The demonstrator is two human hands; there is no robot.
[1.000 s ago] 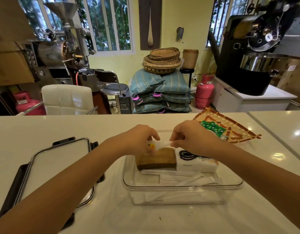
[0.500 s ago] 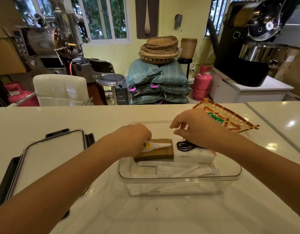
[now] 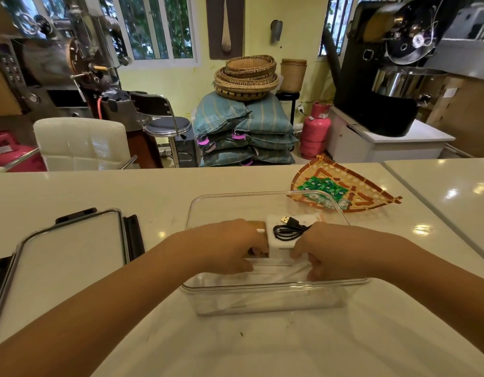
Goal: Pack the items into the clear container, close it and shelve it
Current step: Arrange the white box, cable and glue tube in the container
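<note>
Our two forearms reach in from the near corners over the white bench [image 3: 262,346] and meet inside the clear container [image 3: 273,288]. Our left hand [image 3: 227,246] lies palm down over the brown block [image 3: 256,223], fingers curled at the left edge of the white box [image 3: 283,242]. Our right hand [image 3: 336,248] comes at the box from the other side, fingers bent against its front right corner and thumb down on the white packets [image 3: 273,269]. Both hands are part-closed on the box; how firmly they grip it we cannot tell.

The container stands open at the middle of the bench. In it, nearest us, lie the flat packets; behind them sit the block and the box side by side, with a coiled black cable [image 3: 290,229] on top of the box.

The lid [image 3: 69,257], with black clips, lies flat on the bench to the left, well apart from the container. Past the far right corner of the container rests a woven tray [image 3: 366,191] holding green packets [image 3: 324,187].

Half a second ago our left hand held a small white tube over the block and our right hand hovered above the cable; now both are lower, at the box, and the tube is hidden.
</note>
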